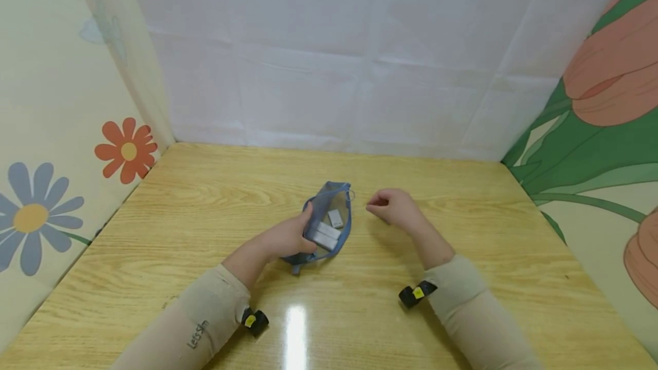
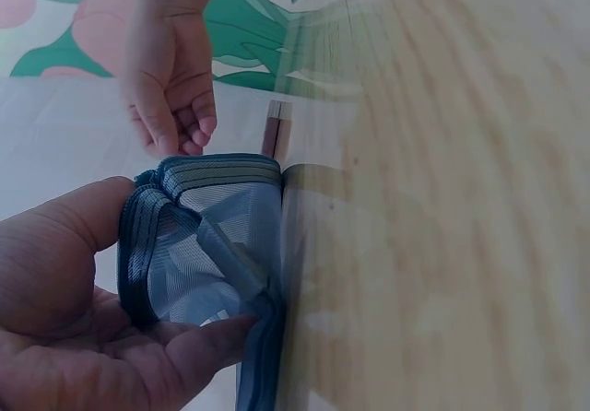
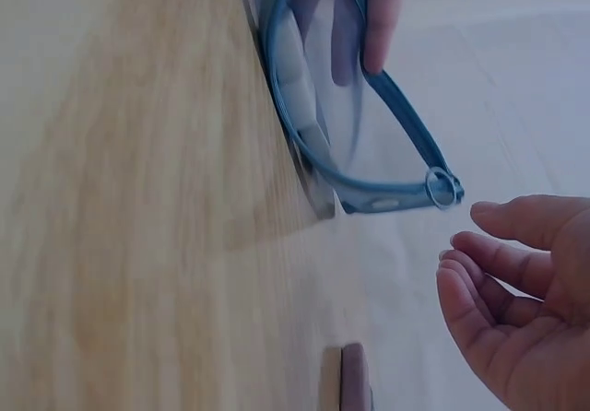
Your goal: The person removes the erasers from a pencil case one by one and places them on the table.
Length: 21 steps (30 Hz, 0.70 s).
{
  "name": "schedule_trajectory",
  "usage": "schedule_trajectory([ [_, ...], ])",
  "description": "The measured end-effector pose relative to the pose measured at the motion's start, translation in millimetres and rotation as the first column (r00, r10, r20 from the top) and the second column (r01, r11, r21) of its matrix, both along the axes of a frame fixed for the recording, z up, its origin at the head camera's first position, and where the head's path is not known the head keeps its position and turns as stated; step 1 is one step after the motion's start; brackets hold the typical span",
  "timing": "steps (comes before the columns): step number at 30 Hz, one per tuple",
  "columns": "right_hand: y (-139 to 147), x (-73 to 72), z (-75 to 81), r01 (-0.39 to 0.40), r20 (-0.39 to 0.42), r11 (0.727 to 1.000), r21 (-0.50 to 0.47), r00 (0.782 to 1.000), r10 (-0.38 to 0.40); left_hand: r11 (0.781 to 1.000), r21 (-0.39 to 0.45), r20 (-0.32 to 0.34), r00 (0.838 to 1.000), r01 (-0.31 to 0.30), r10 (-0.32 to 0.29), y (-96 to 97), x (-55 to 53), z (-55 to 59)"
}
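A blue mesh zipper pouch [image 1: 346, 232] lies on the table with its mouth spread wide. Several small white boxes [image 1: 326, 236] are inside it. My left hand [image 1: 288, 236] grips the pouch's near left side, the thumb at the rim and the other fingers partly hidden by mesh. To the right of the pouch, my right hand [image 1: 396, 208] hovers over the table with loosely bent fingers and nothing in them. At the pouch's far end hangs a ring zipper pull [image 3: 442, 188], a short way from the right fingertips.
A small brown item with a silvery end [image 2: 277, 130] is on the table near my right hand; its kind is unclear. The wooden table [image 1: 205, 204] meets a white cloth [image 1: 329, 73] at the back and flower-printed walls at both sides.
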State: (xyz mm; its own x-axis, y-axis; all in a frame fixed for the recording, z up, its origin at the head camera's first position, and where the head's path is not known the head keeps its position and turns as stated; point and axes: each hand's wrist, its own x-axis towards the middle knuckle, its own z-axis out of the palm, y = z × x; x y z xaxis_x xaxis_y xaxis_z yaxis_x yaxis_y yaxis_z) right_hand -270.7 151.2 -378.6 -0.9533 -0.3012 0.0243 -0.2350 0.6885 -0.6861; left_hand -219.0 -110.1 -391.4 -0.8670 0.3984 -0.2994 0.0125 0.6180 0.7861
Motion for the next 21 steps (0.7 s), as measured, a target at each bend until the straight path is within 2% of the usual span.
schedule_trajectory([
  [4, -11, 1.3, -2.1, -0.033, -0.009, 0.999, -0.026, 0.999, 0.032, 1.0, -0.002, -0.003, 1.0, -0.003, 0.003, -0.1, -0.2, -0.1],
  [10, -26, 3.9, -3.1, -0.032, -0.007, 0.999, -0.024, 0.999, 0.032, 1.0, -0.001, -0.008, 1.0, -0.005, 0.005, -0.1, 0.9, 1.2],
  [17, -42, 2.7, -10.1, -0.057, -0.035, 0.998, 0.029, 0.998, 0.058, 1.0, 0.006, -0.005, 1.0, -0.013, 0.013, 0.2, 0.3, 0.7],
  [21, -49, 3.2, -14.8, -0.042, -0.012, 0.997, 0.068, 0.999, 0.043, 1.0, 0.01, -0.015, 1.0, -0.011, 0.011, 0.4, 0.2, 0.1],
])
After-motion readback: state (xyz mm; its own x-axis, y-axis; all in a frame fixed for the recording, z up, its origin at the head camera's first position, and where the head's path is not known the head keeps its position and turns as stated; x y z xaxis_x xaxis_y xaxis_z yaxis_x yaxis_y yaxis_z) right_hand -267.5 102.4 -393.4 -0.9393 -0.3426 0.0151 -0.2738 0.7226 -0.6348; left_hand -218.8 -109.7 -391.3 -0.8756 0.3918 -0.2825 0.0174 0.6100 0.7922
